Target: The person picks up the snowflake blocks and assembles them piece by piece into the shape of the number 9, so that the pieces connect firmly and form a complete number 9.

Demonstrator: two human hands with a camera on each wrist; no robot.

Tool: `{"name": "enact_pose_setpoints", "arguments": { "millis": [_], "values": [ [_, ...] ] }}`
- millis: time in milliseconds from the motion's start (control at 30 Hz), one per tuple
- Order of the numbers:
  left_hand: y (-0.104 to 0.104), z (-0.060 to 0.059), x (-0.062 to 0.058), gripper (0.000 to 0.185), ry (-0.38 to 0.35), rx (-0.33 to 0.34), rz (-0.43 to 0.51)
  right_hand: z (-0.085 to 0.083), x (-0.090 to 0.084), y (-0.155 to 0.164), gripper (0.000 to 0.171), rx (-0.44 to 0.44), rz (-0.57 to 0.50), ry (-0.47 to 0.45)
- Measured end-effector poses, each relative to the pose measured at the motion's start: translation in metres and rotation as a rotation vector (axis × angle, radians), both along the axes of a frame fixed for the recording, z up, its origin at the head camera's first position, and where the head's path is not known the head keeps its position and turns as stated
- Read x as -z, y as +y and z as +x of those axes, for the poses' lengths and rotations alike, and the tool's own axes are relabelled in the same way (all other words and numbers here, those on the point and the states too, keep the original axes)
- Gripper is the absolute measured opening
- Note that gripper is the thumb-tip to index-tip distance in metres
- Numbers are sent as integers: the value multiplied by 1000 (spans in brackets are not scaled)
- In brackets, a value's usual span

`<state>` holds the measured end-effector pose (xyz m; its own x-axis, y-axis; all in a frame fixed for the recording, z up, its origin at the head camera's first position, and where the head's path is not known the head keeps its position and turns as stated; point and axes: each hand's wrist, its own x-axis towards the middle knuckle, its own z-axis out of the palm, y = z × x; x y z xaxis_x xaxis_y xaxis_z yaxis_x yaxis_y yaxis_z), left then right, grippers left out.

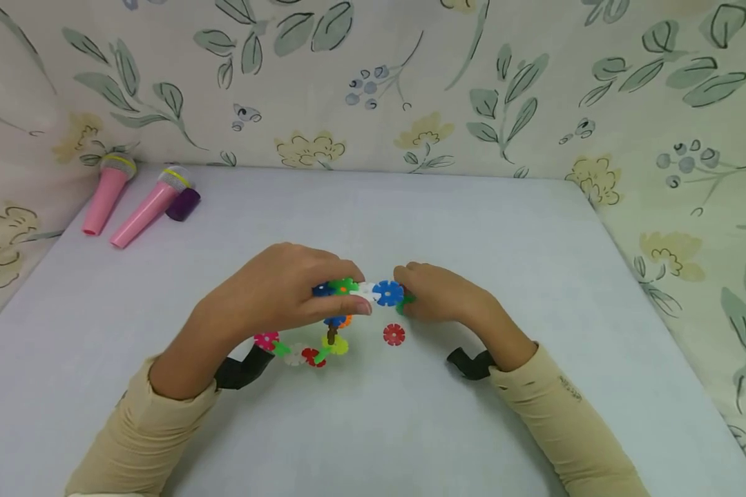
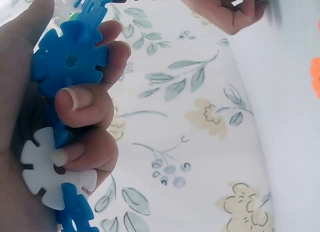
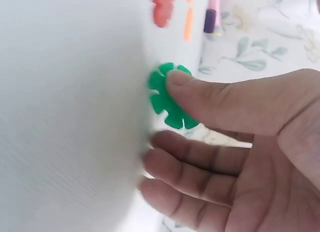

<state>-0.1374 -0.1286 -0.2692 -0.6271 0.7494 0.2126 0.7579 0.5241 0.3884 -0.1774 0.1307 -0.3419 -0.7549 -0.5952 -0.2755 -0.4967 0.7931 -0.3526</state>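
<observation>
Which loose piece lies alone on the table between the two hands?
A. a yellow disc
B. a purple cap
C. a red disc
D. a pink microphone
C: a red disc lies by itself on the table, just below the chain that the left hand and right hand hold.

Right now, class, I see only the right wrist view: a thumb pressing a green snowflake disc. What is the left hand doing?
Observer: The left hand grips a row of joined snowflake discs, blue and white among them.
Operator: Does that row reach the right hand?
Observer: In the head view its end blue disc sits beside the right hand and its green disc; whether they are joined I cannot tell.
Operator: Anything else built?
Observer: More joined discs lie on the table below the left hand.
</observation>
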Motion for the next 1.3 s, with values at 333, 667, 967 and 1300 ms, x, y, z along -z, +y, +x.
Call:
{"name": "enact_pose_setpoints", "arguments": {
  "millis": [333,667,967,1300],
  "values": [
    [-2,-2,-3,40,19,-42,-27,8,-37,22,13,-44,-470,-49],
    [-6,-7,0,45,117,-90,-12,26,-68,29,23,102,-985,-315],
    [-4,-6,3,45,221,-37,28,26,-68,27,18,48,-1029,-391],
    [2,-2,5,45,301,28,71,28,-66,23,16,46,-1001,-489]
  ]
}}
